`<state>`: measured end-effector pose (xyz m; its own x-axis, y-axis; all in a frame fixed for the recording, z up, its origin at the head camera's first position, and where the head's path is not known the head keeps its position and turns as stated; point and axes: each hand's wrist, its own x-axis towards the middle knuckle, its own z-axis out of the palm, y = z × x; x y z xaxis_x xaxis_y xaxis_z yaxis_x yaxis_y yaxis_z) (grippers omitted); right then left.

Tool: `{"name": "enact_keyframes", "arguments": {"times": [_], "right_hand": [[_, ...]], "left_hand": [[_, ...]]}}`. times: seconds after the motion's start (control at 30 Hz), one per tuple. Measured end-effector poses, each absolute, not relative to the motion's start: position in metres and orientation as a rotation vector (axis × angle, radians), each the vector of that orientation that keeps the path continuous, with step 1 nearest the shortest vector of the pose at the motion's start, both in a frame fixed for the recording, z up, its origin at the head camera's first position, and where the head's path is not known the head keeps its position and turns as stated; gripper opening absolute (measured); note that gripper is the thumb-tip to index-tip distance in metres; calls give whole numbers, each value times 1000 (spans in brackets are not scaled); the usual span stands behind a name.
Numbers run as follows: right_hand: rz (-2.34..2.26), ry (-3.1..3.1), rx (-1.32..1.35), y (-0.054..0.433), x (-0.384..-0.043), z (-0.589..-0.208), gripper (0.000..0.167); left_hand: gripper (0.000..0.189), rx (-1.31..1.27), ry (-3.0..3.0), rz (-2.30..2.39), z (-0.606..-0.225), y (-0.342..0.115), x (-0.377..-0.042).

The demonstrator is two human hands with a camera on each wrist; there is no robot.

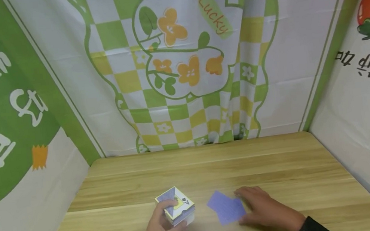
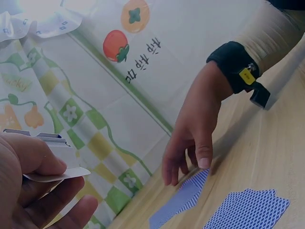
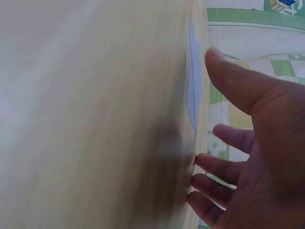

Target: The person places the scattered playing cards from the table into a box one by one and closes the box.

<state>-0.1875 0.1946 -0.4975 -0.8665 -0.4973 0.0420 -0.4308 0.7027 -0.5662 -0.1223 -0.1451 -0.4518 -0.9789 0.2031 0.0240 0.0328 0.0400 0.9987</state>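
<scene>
Hands (image 1: 160, 223) — left gripping card pack (image 1: 183, 205) marked “A”, “Lucky” cloth (image 1: 186, 60)

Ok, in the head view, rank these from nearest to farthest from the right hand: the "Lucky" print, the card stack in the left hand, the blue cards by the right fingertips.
1. Blue cards: on the table, just left of the right hand.
2. Card stack: farther left, in the left hand.
3. "Lucky" print: on the backdrop, beyond the table's far edge.
</scene>
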Motion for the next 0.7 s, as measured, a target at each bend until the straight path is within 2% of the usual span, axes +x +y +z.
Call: {"name": "enact_keyframes", "arguments": {"times": [0.17,0.4,0.7], "right_hand": [[-860,2731,-787,172,-199,-495,84],[-701,2854,-848,131,-203,-497,70],[-609,2682,-865,99,-191,-477,84]], "left_hand": [[59,259,2121,2131,-452,-145,-123],[59,272,2202,2066,-454,-146,-122],[60,255,2206,2049,-453,-147,-123]]}}
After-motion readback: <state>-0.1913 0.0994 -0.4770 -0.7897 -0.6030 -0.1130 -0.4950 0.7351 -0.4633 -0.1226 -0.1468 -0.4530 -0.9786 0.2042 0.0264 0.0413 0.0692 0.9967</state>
